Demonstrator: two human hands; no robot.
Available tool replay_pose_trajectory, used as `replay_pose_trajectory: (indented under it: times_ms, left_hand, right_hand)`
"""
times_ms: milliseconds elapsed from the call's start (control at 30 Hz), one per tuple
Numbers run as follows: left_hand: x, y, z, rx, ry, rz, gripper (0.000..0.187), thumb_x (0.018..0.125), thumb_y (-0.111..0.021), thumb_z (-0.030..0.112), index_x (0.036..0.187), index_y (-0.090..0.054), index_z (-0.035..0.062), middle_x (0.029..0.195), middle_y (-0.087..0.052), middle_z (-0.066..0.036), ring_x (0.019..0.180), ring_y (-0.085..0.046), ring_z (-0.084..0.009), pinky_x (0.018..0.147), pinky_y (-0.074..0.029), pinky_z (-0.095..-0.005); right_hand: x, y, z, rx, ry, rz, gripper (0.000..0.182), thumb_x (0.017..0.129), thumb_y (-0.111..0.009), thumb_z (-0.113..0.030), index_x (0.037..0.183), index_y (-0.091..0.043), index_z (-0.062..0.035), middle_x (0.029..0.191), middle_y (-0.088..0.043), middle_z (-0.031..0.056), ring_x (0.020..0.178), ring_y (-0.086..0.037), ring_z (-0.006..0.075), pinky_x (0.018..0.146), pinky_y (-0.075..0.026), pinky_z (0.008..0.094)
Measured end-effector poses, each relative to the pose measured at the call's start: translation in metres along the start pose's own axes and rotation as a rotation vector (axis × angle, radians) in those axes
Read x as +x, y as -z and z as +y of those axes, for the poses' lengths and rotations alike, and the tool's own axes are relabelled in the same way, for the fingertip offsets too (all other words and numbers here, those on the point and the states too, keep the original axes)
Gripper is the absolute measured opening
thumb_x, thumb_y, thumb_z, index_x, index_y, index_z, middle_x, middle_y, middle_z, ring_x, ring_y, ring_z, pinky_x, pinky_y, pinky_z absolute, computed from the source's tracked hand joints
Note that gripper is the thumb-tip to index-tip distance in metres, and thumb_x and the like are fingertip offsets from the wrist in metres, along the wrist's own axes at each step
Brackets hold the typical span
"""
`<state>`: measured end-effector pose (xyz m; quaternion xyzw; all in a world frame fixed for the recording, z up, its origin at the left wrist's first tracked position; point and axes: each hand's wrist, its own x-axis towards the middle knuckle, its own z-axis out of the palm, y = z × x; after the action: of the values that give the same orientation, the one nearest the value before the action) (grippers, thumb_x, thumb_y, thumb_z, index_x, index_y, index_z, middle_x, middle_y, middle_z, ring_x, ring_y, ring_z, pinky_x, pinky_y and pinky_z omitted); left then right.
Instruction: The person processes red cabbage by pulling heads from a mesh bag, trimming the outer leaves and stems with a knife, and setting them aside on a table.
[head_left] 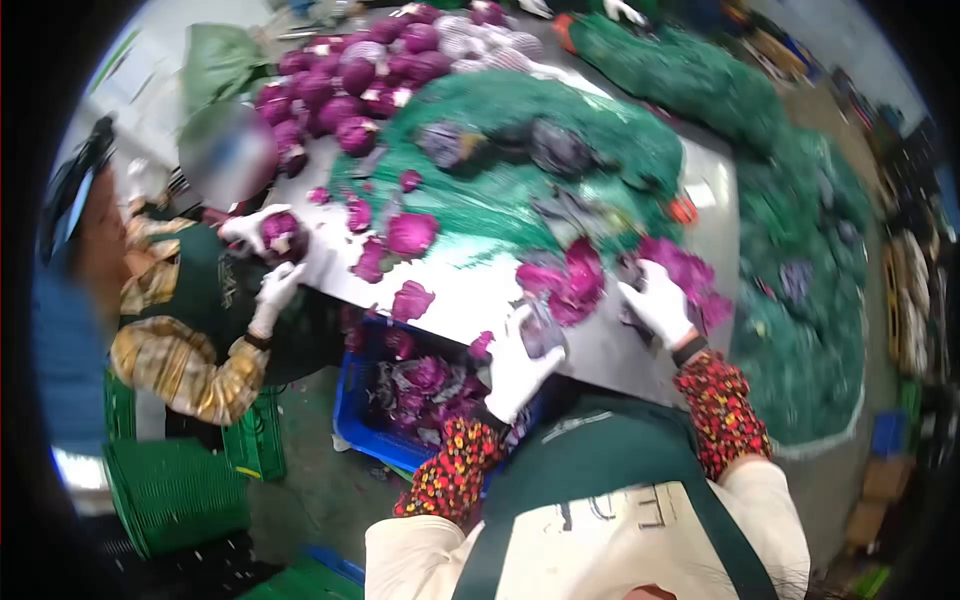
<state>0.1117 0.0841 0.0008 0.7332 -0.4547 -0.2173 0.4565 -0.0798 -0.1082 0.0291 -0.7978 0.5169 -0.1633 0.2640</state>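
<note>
My left hand (pixel 523 368), in a white glove, is closed on a greyish-purple red cabbage leaf (pixel 542 330) at the table's near edge. Also gloved, my right hand (pixel 658 305) is curled over dark red cabbage leaves (pixel 632 318); its fingertips are partly hidden. Brighter purple loose leaves (pixel 690 275) spread just beyond it. Between and ahead of my hands, a curled magenta leaf (pixel 583 285) rests on the metal table (pixel 480 290). Two dull, dark cabbages (pixel 560 147) sit on a green net sack (pixel 630 140) farther back.
A blue crate (pixel 350 405) of leaves stands below the table's edge. At left, a co-worker's gloved hands (pixel 275 290) hold a red cabbage (pixel 284 235). Peeled cabbages (pixel 340 85) are piled at the back. Full net sacks (pixel 800 300) lie right; green crates (pixel 175 490) stand lower left.
</note>
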Motion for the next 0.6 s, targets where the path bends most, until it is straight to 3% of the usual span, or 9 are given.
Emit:
replay_pose_trajectory:
  times_ms: [33, 67, 200, 300, 367, 400, 433, 567, 600]
  left_hand:
    - [0.009, -0.007, 0.003, 0.01, 0.018, 0.021, 0.071, 0.068, -0.081, 0.026, 0.129, -0.049, 0.009, 0.124, -0.054, -0.018, 0.113, -0.054, -0.0352, 0.095, -0.044, -0.0455]
    - [0.017, -0.011, 0.002, 0.056, -0.036, 0.025, 0.07, 0.066, -0.082, 0.025, 0.127, -0.051, 0.0083, 0.12, -0.057, -0.017, 0.109, -0.057, -0.0349, 0.095, -0.045, -0.0439]
    - [0.03, -0.019, -0.009, -0.241, -0.131, -0.131, 0.079, 0.065, -0.084, 0.011, 0.133, -0.044, 0.0031, 0.127, -0.05, -0.016, 0.121, -0.051, -0.0288, 0.105, -0.039, -0.0396]
    - [0.029, -0.009, -0.002, -0.123, -0.156, -0.262, 0.094, 0.063, -0.084, 0.01, 0.142, -0.032, 0.0016, 0.138, -0.04, -0.02, 0.13, -0.041, -0.033, 0.111, -0.033, -0.0426]
    - [0.021, -0.001, 0.007, 0.098, -0.178, -0.251, 0.095, 0.063, -0.084, 0.011, 0.141, -0.033, 0.0014, 0.138, -0.04, -0.021, 0.13, -0.04, -0.0354, 0.11, -0.033, -0.0434]
    - [0.017, 0.001, 0.007, 0.319, -0.205, -0.229, 0.095, 0.062, -0.085, 0.013, 0.141, -0.033, 0.0012, 0.138, -0.04, -0.022, 0.13, -0.039, -0.0378, 0.11, -0.033, -0.0442]
    - [0.016, 0.002, 0.005, 0.323, -0.196, -0.239, 0.095, 0.062, -0.085, 0.013, 0.141, -0.033, 0.0012, 0.138, -0.04, -0.022, 0.13, -0.039, -0.0378, 0.11, -0.033, -0.0442]
    - [0.02, -0.001, 0.002, 0.23, 0.001, -0.207, 0.091, 0.062, -0.087, 0.024, 0.136, -0.039, 0.0008, 0.128, -0.047, -0.022, 0.119, -0.046, -0.0405, 0.101, -0.04, -0.0455]
    - [0.022, -0.002, 0.006, 0.215, -0.016, -0.175, 0.086, 0.062, -0.087, 0.023, 0.132, -0.043, -0.0015, 0.122, -0.05, -0.022, 0.115, -0.05, -0.0377, 0.099, -0.042, -0.0441]
  right_hand:
    - [-0.01, 0.0, -0.012, 0.155, -0.037, -0.092, 0.048, 0.088, -0.064, -0.041, 0.122, -0.057, -0.0074, 0.11, -0.065, 0.0191, 0.104, -0.063, 0.0336, 0.088, -0.051, 0.0408]
    - [-0.017, -0.013, -0.007, 0.119, 0.098, -0.076, 0.041, 0.091, -0.061, -0.036, 0.122, -0.058, -0.0093, 0.111, -0.065, 0.0172, 0.104, -0.064, 0.0326, 0.087, -0.051, 0.0402]
    - [-0.051, -0.043, -0.002, 0.207, 0.323, -0.163, 0.032, 0.096, -0.054, -0.031, 0.122, -0.06, -0.0137, 0.117, -0.065, 0.0125, 0.105, -0.064, 0.0308, 0.086, -0.052, 0.0399]
    - [-0.063, -0.04, -0.011, 0.372, -0.013, -0.448, 0.034, 0.098, -0.051, -0.035, 0.126, -0.059, -0.0181, 0.107, -0.067, 0.0147, 0.1, -0.065, 0.0317, 0.083, -0.052, 0.0403]
    - [-0.074, -0.048, -0.009, 0.372, -0.025, -0.453, 0.034, 0.098, -0.051, -0.036, 0.127, -0.057, -0.0193, 0.099, -0.068, 0.0168, 0.094, -0.066, 0.033, 0.08, -0.051, 0.0416]
    - [-0.08, -0.053, -0.009, 0.355, 0.131, -0.372, 0.035, 0.098, -0.051, -0.035, 0.128, -0.056, -0.02, 0.098, -0.068, 0.0167, 0.09, -0.066, 0.0342, 0.079, -0.052, 0.0424]
    - [-0.085, -0.057, -0.009, 0.335, 0.285, -0.29, 0.035, 0.098, -0.05, -0.035, 0.129, -0.055, -0.0206, 0.097, -0.068, 0.0167, 0.087, -0.066, 0.0354, 0.077, -0.052, 0.0431]
    - [-0.085, -0.047, -0.021, 0.048, 0.433, -0.167, 0.028, 0.098, -0.051, -0.03, 0.123, -0.055, -0.0192, 0.09, -0.066, 0.0125, 0.072, -0.066, 0.0346, 0.064, -0.053, 0.045]
    - [-0.082, -0.047, -0.023, -0.015, 0.452, -0.144, 0.022, 0.097, -0.052, -0.028, 0.113, -0.055, -0.0137, 0.083, -0.064, 0.0128, 0.068, -0.066, 0.0333, 0.057, -0.053, 0.0446]
